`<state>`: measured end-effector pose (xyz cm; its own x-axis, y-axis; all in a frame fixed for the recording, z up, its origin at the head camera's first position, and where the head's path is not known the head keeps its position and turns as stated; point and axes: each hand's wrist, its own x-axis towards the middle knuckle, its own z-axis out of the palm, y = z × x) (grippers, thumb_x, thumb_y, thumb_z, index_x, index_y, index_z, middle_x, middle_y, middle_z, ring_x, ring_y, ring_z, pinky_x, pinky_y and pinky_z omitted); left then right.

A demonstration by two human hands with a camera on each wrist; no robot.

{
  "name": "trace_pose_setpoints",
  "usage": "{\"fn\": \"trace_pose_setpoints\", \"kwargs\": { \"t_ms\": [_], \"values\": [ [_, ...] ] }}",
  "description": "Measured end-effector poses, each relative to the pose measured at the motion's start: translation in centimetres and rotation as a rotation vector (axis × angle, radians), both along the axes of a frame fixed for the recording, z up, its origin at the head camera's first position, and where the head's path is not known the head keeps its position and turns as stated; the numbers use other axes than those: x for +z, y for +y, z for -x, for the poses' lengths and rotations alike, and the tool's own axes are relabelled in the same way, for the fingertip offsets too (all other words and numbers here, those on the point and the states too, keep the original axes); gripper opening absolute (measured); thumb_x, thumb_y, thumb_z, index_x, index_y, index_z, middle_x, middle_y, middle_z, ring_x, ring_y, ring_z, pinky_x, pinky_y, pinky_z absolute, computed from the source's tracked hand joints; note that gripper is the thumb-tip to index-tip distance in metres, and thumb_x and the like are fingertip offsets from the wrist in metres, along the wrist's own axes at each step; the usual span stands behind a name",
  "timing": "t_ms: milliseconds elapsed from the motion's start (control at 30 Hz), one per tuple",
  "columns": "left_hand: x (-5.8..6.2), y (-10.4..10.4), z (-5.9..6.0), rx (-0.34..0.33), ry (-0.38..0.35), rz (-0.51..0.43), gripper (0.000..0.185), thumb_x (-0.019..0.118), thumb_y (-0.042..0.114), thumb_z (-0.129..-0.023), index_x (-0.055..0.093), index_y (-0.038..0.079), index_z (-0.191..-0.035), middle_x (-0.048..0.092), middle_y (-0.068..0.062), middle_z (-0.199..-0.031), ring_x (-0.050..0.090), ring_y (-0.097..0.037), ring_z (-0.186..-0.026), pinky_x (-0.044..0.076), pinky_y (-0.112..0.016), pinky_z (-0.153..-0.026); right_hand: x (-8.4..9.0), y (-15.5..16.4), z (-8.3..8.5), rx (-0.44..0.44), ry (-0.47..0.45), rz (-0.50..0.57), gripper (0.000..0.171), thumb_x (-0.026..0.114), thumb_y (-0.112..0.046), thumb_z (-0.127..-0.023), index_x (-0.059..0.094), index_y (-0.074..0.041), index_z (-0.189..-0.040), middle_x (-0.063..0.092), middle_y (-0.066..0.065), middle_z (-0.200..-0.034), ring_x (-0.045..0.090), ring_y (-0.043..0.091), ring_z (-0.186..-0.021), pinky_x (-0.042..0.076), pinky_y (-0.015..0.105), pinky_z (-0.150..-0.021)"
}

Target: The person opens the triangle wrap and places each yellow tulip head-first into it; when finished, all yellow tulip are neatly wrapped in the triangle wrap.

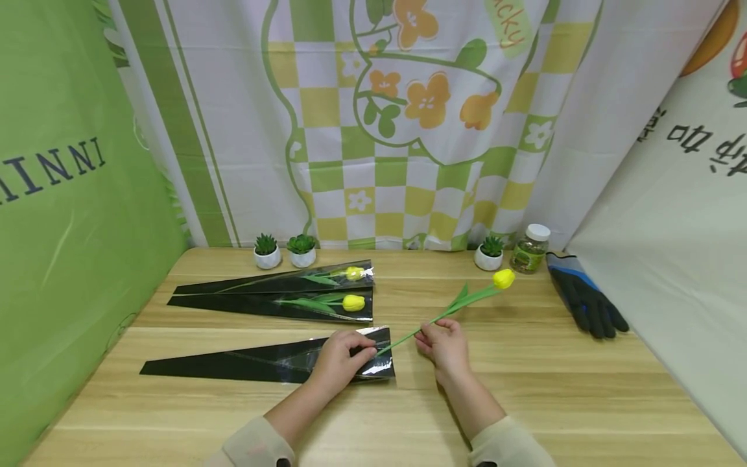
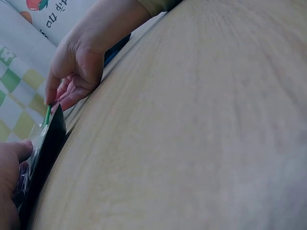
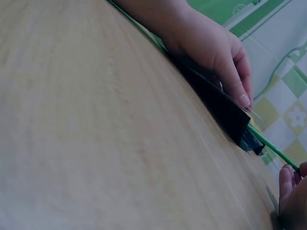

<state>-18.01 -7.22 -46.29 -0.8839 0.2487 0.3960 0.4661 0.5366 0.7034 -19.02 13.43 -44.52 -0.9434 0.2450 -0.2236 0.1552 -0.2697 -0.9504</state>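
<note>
A long tapering flower sleeve [image 1: 233, 364], black with a clear front, lies on the table with its wide mouth to the right. My left hand [image 1: 343, 357] holds the sleeve near that mouth, its thumb and forefinger at the clear film. In my right hand [image 1: 448, 347] the stem of a yellow artificial tulip [image 1: 473, 298] is pinched partway along. The lower stem enters the sleeve's mouth, while the bloom and leaves point up to the right. In the right wrist view the green stem [image 3: 276, 148] runs from the black sleeve [image 3: 216, 103] to my right fingers.
Two sleeves [image 1: 233, 305] with yellow tulips inside lie farther back on the left. Small potted succulents [image 1: 267, 258] line the table's back edge, and a lidded jar [image 1: 530, 251] stands at the back right. Near the right edge lies a black and blue glove [image 1: 586, 298].
</note>
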Motion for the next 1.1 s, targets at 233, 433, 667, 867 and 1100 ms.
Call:
{"fn": "trace_pose_setpoints", "kwargs": {
  "t_ms": [233,433,667,867,1100],
  "values": [
    [0.1,0.0,0.0,0.002,-0.024,-0.008,0.01,0.076,0.015,-0.085,0.078,0.01,-0.093,0.074,-0.001,-0.093,0.067,-0.019,-0.094,0.054,-0.036,-0.089,-0.1,-1.5,-0.7,0.049,0.006,0.012,0.03,0.055,0.005,-0.094,0.034,0.002,-0.116,0.058,0.007,-0.086,0.065,0.008,-0.069,0.058,0.019,-0.065],
    [0.1,0.0,0.0,0.004,-0.018,-0.001,0.01,0.076,0.016,-0.085,0.078,0.011,-0.093,0.074,0.0,-0.094,0.066,-0.018,-0.095,0.053,-0.036,-0.089,-0.2,-2.5,-1.1,0.076,0.001,0.014,0.034,0.056,0.005,-0.094,0.034,0.006,-0.12,0.06,0.008,-0.084,0.065,0.008,-0.067,0.058,0.019,-0.065],
    [0.0,0.0,-0.1,0.002,-0.027,-0.003,0.01,0.076,0.015,-0.084,0.079,0.012,-0.093,0.073,0.001,-0.093,0.066,-0.017,-0.094,0.053,-0.034,-0.088,-0.3,-3.4,-1.5,0.103,-0.022,0.022,0.036,0.057,0.002,-0.094,0.033,0.005,-0.122,0.061,0.009,-0.088,0.065,0.009,-0.07,0.059,0.019,-0.066],
    [-0.1,0.0,0.0,0.003,-0.017,0.013,0.008,0.075,0.015,-0.085,0.079,0.012,-0.092,0.073,-0.001,-0.096,0.066,-0.021,-0.096,0.053,-0.038,-0.091,-0.1,-3.5,-1.8,0.133,-0.046,0.012,0.042,0.056,0.001,-0.095,0.034,0.01,-0.129,0.063,0.011,-0.093,0.067,0.009,-0.074,0.059,0.02,-0.069],
    [-0.1,-0.1,0.0,-0.009,-0.024,0.02,0.009,0.075,0.013,-0.085,0.078,0.01,-0.092,0.073,-0.003,-0.096,0.066,-0.022,-0.096,0.053,-0.038,-0.09,0.2,-2.7,-2.3,0.21,-0.067,0.043,0.043,0.051,0.0,-0.097,0.035,0.015,-0.134,0.065,0.012,-0.098,0.068,0.01,-0.081,0.059,0.023,-0.075]
  ]
}}
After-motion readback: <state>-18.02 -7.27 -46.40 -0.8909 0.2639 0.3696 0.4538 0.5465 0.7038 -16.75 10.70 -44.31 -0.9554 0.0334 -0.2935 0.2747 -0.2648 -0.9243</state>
